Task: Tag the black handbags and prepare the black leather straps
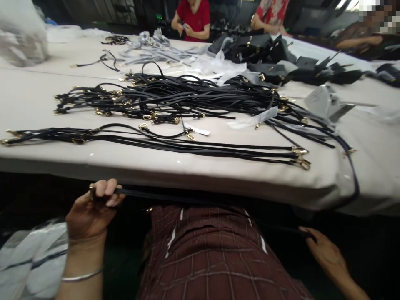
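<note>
My left hand (95, 206) is closed around one end of a thin black strap (146, 194), with gold hardware showing at the fist. The strap runs to the right across my lap, below the table edge. At lower right my right hand (325, 250) has its fingers closed on a dark stretch that looks like the same strap; its middle is hard to see against the dark. On the table in front of me lies a row of black straps (203, 148) with gold clasps (303, 162) at the ends. Behind it is a larger heap of black straps (193, 96).
Black bags (246, 46) and clear plastic wrapping (225, 68) lie farther back on the cloth-covered table (46, 154). Scissors-like metal (328, 102) sits at right. A white bundle (37, 254) is at lower left. Several people work across the table, one in a red shirt (198, 18).
</note>
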Tool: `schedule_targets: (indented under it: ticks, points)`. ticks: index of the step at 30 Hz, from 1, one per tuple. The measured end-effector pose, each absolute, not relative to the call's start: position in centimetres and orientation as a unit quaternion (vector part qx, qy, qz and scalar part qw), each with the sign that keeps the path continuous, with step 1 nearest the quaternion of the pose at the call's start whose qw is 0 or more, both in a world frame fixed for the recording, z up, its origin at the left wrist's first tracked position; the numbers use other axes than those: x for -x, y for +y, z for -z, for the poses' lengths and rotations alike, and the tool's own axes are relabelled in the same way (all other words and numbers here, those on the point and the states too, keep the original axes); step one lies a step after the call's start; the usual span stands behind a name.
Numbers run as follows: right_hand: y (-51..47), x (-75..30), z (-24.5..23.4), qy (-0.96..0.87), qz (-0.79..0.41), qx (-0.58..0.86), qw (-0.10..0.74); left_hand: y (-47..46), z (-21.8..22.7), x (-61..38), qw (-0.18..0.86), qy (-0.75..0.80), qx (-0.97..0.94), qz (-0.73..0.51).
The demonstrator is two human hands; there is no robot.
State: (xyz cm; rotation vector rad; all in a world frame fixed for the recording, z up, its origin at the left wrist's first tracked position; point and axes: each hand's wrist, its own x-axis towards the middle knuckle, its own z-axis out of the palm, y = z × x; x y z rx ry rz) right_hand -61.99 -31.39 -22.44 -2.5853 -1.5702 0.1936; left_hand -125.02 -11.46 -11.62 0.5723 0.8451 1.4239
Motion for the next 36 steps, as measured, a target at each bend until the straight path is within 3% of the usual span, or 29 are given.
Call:
schedule_targets:
  ticks: [7, 17, 23, 29, 36]
  points:
    - [-26.1, 66.8, 24.2, -0.577, -0.121, 0.797, 0.133, -12.8, 11.5, 124.8, 0.627, 0.339, -0.282, -0.642]
    - [-19.9, 76.1, 22.9, -0.714, -0.220, 0.644, 0.166, -13.0, 9.6, 124.1, 0.662, 0.145, -0.399, -0.618]
    - [-17.1, 83.9, 17.6, -0.695, -0.456, 0.533, 0.161, -12.8, 7.5, 122.4, 0.662, 0.125, -0.495, -0.549]
    - [-13.9, 89.7, 11.8, -0.532, -0.742, 0.402, 0.069, -12.5, 7.9, 120.9, 0.683, 0.118, -0.513, -0.506]
    - [-11.1, 96.2, 9.2, -0.404, -0.874, 0.268, 0.020, -11.7, 7.4, 119.1, 0.732, 0.178, -0.558, -0.347]
